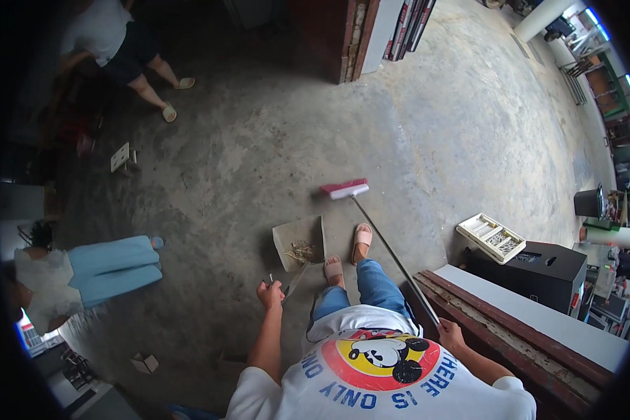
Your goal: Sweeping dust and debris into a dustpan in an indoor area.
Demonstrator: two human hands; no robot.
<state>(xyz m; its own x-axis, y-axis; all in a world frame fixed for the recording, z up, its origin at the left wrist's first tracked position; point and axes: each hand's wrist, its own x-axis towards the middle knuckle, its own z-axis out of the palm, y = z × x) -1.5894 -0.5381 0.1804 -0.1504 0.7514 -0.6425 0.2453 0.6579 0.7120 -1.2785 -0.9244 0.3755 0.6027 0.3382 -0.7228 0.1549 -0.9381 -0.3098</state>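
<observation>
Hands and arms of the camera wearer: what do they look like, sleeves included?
The left hand and right hand are both ungloved. Plain white short sleeves end near the elbows, leaving the forearms bare.

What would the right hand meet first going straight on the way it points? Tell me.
Beyond the broom handle it grips, the right hand would probably meet the blue jeans' right leg, though depth is unclear.
</observation>
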